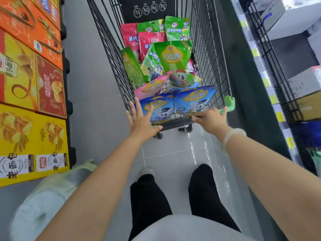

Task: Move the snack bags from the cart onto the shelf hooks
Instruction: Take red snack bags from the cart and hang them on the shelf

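A black wire cart [214,54] stands in front of me in the aisle, holding several snack bags. Two blue bags [194,100] lie nearest me, with a pink one [151,86] behind them. A green bag [173,56] stands upright in the middle, and red [149,40] and green bags lean at the far end. My left hand [140,119] hovers with fingers spread over the cart's near left corner, against the left blue bag [161,108]. My right hand [212,119] rests on the near rim beside the green handle end [229,101], with its fingertips at the right blue bag's lower edge.
Stacked yellow, red and orange cartons [31,84] line the left of the aisle. On the right is a dark shelf unit [271,54] with wire parts, yellow price tags and grey boxes. Grey floor tiles [173,153], my legs and a pale bag [52,197] lie below.
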`<state>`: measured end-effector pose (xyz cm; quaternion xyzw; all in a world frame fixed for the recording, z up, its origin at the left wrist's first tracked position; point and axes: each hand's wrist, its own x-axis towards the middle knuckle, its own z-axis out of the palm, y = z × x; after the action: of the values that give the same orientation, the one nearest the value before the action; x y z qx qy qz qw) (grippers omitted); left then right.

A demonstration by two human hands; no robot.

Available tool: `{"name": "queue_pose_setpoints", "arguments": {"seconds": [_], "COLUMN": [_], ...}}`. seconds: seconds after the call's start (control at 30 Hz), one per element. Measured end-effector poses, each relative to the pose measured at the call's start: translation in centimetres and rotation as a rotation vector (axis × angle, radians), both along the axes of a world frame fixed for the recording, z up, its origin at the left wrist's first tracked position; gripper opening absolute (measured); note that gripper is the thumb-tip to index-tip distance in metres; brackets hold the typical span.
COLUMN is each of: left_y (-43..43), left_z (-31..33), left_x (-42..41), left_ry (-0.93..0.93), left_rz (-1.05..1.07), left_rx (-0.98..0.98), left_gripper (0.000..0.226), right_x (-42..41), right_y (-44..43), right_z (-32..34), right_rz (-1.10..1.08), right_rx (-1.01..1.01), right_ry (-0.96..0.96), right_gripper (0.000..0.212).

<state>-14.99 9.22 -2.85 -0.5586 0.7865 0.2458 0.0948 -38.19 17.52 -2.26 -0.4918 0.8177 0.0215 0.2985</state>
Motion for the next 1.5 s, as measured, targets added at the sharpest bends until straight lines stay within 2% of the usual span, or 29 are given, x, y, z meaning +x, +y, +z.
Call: {"name": "queue_pose_setpoints", "arguments": {"seconds": [0.07,0.1,0.2,0.4,0.77,0.93,1.1,1.37,1.43,1.5], "left_y": [1.5,2.3,4.5,8.0,6.5,4.3,2.3,-0.2,-0.7,-1.1], "left_z": [-0.6,-0.8,-0.8,-0.5,-0.9,-1.1,-1.3,-0.5,-0.3,0.2], "left_x": [-1.7,-2.7,-5.5,-10.4,-14.5,-16.6,-18.8,-21.2,-21.9,-22.7], "left_ry": [-0.094,-0.142,-0.169,-0.071,-0.065,-0.046,-0.026,-0.053,-0.064,-0.068], "left_rz": [-0.171,-0.228,-0.226,-0.165,-0.22,-0.212,-0.203,-0.18,-0.166,-0.128], "left_rx": [-0.009,0.02,0.054,-0.05,-0.114,-0.115,-0.111,0.012,0.074,0.154], "left_gripper": [0.053,0.045,0.042,0.031,0.03,0.031,0.032,0.032,0.031,0.03], "right_x": [-1.8,-2.8,-5.9,-11.1,-15.3,-17.2,-19.1,-21.8,-23.1,-24.7], "right_y": [1.1,1.7,3.1,5.1,4.1,2.9,1.5,-0.6,-1.8,-3.5], "right_z": [-0.2,-0.2,-0.4,-0.6,-1.2,-1.2,-0.9,0.0,0.5,1.1], "right_rz": [0.017,0.029,0.062,0.044,-0.009,-0.082,-0.106,-0.097,-0.086,-0.141], "right_rx": [-0.025,-0.027,-0.007,0.038,0.015,-0.111,-0.113,0.074,0.189,0.246], "right_ry": [-0.015,-0.025,-0.043,-0.037,-0.068,-0.1,-0.089,-0.131,-0.192,-0.336], "right_gripper": [0.027,0.027,0.028,0.026,0.022,0.021,0.019,0.022,0.024,0.029]}}
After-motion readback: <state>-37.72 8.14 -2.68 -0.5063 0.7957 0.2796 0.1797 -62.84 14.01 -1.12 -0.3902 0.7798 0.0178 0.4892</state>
